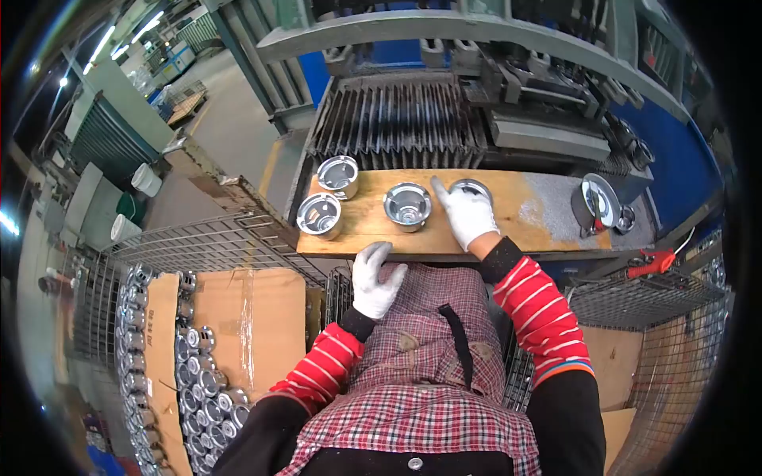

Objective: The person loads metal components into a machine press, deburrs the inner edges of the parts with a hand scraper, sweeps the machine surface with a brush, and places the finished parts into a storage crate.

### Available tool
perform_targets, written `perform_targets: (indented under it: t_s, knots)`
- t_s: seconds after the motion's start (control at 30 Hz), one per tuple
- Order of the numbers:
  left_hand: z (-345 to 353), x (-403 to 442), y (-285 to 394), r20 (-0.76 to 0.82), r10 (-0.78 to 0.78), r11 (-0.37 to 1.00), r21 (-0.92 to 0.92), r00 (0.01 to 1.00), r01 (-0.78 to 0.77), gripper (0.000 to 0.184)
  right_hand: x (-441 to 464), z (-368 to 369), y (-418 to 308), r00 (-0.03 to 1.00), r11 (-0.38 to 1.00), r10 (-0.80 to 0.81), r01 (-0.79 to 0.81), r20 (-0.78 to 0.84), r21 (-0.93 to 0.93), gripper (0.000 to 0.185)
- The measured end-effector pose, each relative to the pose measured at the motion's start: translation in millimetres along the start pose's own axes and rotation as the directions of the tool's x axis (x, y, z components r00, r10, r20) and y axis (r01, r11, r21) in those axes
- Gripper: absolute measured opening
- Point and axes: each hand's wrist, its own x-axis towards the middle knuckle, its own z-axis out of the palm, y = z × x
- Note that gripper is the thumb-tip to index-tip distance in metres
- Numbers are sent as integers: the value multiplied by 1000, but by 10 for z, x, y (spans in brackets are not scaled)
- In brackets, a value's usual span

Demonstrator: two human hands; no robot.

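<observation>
My right hand [467,213], in a white glove, is on a shiny metal cup [474,189] on the wooden board [365,226]. Its thumb lies along the cup's left side; the hand covers the cup's near part. My left hand [377,281], gloved too, is in front of the board's near edge with fingers apart and nothing in them. Between the hands, farther back, a second metal cup [407,206] stands upright. At the board's left end are two more metal cups, one nearer [320,216] and one behind it [338,176].
A larger metal bowl [595,205] stands at the board's right end, near a red-handled tool [652,263]. Behind the board is a machine with a ribbed cover [401,119]. Wire cages flank me; the left cage [210,242] holds cardboard and many metal cups [208,381].
</observation>
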Motion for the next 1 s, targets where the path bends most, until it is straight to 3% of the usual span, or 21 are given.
perform_targets:
  t_s: [0.03,0.13,0.17,0.23,0.27,0.3,0.37,0.43,0.5,0.53,0.57,0.6,0.63,0.67,0.7,0.73,0.8,0.83,0.9,0.97,1.0]
  knots:
    - [-59,28,-31,-21,-7,1000,12,1000,7,56,76,-31,-23,993,998,64,-63,98,-21,52]
    - [-163,-206,-166,3,-115,993,4,993,115,54,96,-1,-232,988,996,-84,77,130,52,47]
    - [-143,-267,-175,41,-135,991,-5,990,136,53,136,80,-340,986,999,-32,26,161,40,32]
    - [-114,-241,-75,105,24,998,56,994,-30,52,187,2,-349,992,999,17,-23,127,49,20]
    - [-122,-150,55,123,68,996,41,990,-74,49,122,39,-297,997,976,-11,28,-80,218,15]
    - [-111,-87,167,157,81,994,64,984,-92,44,7,79,-271,973,959,103,-41,-207,281,12]
    - [20,-170,294,180,-7,996,-90,984,23,31,-464,65,-220,917,879,396,-360,-55,314,12]
    - [160,-323,267,212,93,986,-159,973,-59,29,-1272,-230,-291,775,739,612,-489,-157,464,22]
    - [219,-484,289,408,168,978,-182,897,-101,29,-2169,-279,-310,565,647,753,-544,-337,534,29]
    - [257,-573,393,490,183,978,-181,852,-106,26,-2695,-318,-288,513,561,823,-664,-246,494,32]
    - [327,-644,438,539,176,966,-254,823,-40,24,-3138,-388,-216,469,492,870,-810,-149,319,29]
    - [363,-664,513,580,216,959,-277,785,-59,23,-3600,-320,-166,355,473,870,-800,-343,369,28]
    - [393,-681,655,612,261,952,-293,747,-92,22,-4144,-345,-134,242,364,906,-863,-346,350,24]
    - [455,-687,805,650,276,945,-318,708,-77,21,-4681,-477,-101,144,219,959,-921,-242,321,30]
    - [517,-692,1012,674,285,938,-342,682,-54,21,-5081,-707,-36,-44,-18,996,-955,-80,295,24]
    - [584,-706,1233,693,291,932,-360,659,-34,20,-5669,-526,-42,-113,-96,981,-989,-157,111,23]
    - [819,-772,1497,720,347,919,-390,602,-64,20,-6604,-281,-57,-283,-300,920,-954,-271,-23,20]
    - [901,-769,1612,727,410,904,-402,550,-143,21,-6974,-177,-20,-419,-439,896,-885,-145,-157,24]
    - [1010,-798,1840,728,525,851,-444,441,-279,23,-7727,284,46,-621,-617,783,-766,-41,-179,31]
    - [1047,-883,1909,761,532,846,-459,372,-271,25,-8106,608,85,-630,-565,773,-735,71,-374,32]
    - [1038,-911,1867,791,509,858,-437,339,-270,24,-8161,700,113,-690,-628,720,-693,73,-353,32]
